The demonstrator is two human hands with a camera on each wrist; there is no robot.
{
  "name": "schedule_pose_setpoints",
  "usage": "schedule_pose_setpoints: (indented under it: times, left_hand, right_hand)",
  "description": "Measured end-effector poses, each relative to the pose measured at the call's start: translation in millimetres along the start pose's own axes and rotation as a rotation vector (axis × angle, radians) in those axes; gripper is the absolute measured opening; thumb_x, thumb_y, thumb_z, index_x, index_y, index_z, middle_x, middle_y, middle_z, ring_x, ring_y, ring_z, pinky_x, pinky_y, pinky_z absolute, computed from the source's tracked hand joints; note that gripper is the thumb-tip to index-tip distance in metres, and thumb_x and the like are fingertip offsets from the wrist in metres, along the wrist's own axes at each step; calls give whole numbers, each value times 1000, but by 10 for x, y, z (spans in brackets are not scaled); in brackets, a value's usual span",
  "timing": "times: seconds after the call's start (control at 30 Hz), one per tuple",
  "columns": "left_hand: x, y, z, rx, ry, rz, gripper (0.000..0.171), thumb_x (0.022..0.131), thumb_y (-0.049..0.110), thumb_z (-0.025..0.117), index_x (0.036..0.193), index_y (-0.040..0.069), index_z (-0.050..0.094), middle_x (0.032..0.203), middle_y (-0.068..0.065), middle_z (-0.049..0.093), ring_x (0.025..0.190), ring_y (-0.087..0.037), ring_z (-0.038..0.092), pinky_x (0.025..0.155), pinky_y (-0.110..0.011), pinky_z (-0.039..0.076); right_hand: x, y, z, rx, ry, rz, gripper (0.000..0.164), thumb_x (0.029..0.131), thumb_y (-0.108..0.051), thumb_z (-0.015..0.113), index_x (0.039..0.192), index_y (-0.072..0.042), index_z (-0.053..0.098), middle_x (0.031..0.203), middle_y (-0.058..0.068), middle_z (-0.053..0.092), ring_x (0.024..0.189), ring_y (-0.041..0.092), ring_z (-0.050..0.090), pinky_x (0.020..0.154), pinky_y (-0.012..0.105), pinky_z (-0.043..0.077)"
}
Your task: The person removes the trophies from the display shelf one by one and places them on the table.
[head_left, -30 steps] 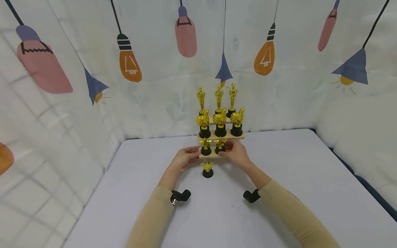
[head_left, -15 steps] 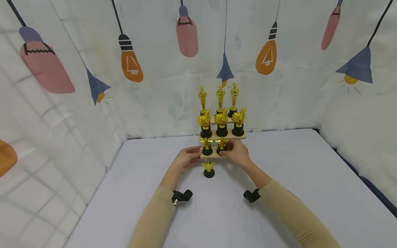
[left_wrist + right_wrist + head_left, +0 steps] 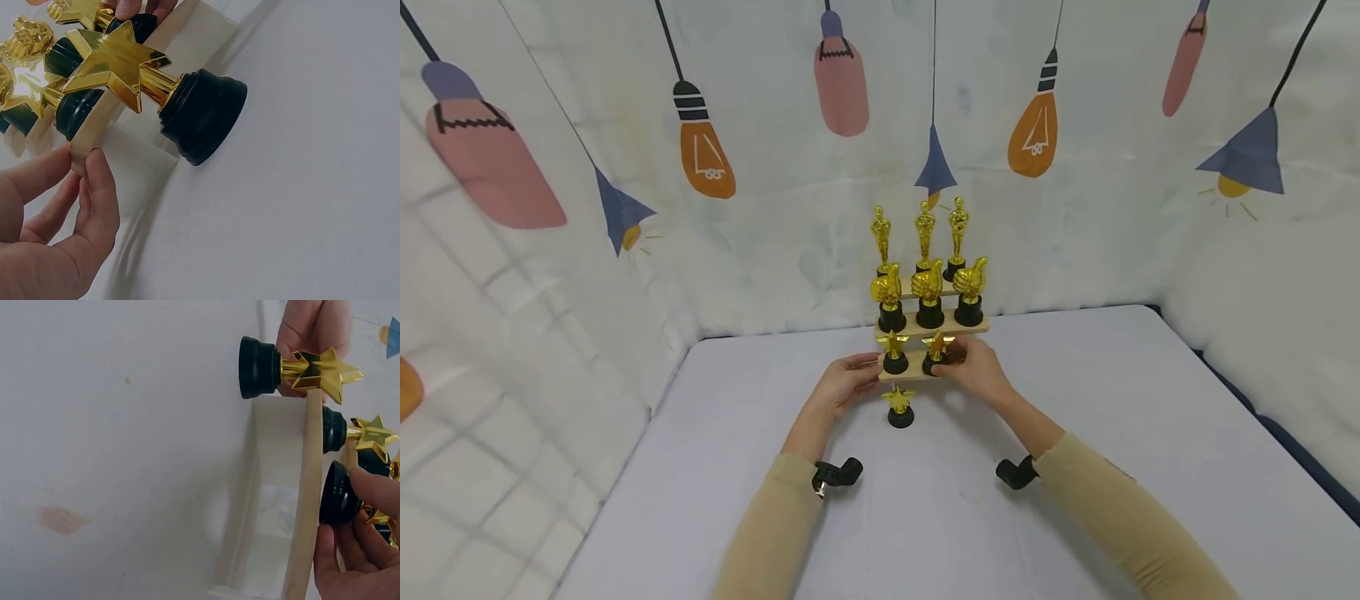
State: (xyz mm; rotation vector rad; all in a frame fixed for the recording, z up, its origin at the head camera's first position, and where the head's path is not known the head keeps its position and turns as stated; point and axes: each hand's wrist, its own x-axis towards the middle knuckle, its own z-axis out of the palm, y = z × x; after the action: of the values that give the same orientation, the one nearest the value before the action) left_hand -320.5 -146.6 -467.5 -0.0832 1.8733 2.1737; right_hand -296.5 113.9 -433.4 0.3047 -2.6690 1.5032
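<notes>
In the head view my right hand [image 3: 979, 372] pinches the black base of a gold star trophy [image 3: 937, 347] at the lowest wooden step of a tiered stand [image 3: 913, 367]. The right wrist view shows that trophy's base [image 3: 339, 495] slightly tilted at the board. My left hand [image 3: 69, 231] holds the left end of the same step between thumb and fingers. Beside the gripped trophy stands a second star trophy [image 3: 894, 353] on that step. A third star trophy [image 3: 900, 407] stands upright on the white table in front of the stand.
Three gold thumbs-up trophies [image 3: 928, 292] occupy the middle step, and three gold figure trophies [image 3: 924, 237] the top one. A patterned white cloth backdrop [image 3: 775, 250] hangs close behind. The white table [image 3: 1075, 417] extends to both sides.
The star trophy in my right hand has shifted a little to the right along the lowest step, away from its neighbour. My left hand keeps its hold on the step.
</notes>
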Motion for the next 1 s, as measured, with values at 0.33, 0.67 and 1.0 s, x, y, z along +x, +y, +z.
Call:
schedule_pose_setpoints:
  times: [0.33,0.67,1.0]
  left_hand:
    - [-15,-49,2,1,-19,-13,44,98,-2,67,141,-5,58,133,-21,61,104,-21,67,95,-37,56]
    - [1,14,34,-4,-17,-18,45,98,-1,68,141,-3,57,132,-19,61,105,-23,67,94,-36,56]
    - [12,30,-13,-3,3,-3,44,98,-1,68,140,-4,58,133,-20,61,104,-24,67,90,-34,58]
  right_hand:
    - [-158,-4,-60,2,-35,4,33,87,-14,85,112,0,69,107,12,71,101,29,68,91,43,57]
    - [-231,-21,-144,10,-57,-12,35,87,-14,84,114,3,69,107,14,71,102,31,68,91,44,57]
    - [-316,-4,-155,-24,-89,-9,37,84,-13,87,114,1,70,103,10,72,98,26,68,91,43,57]
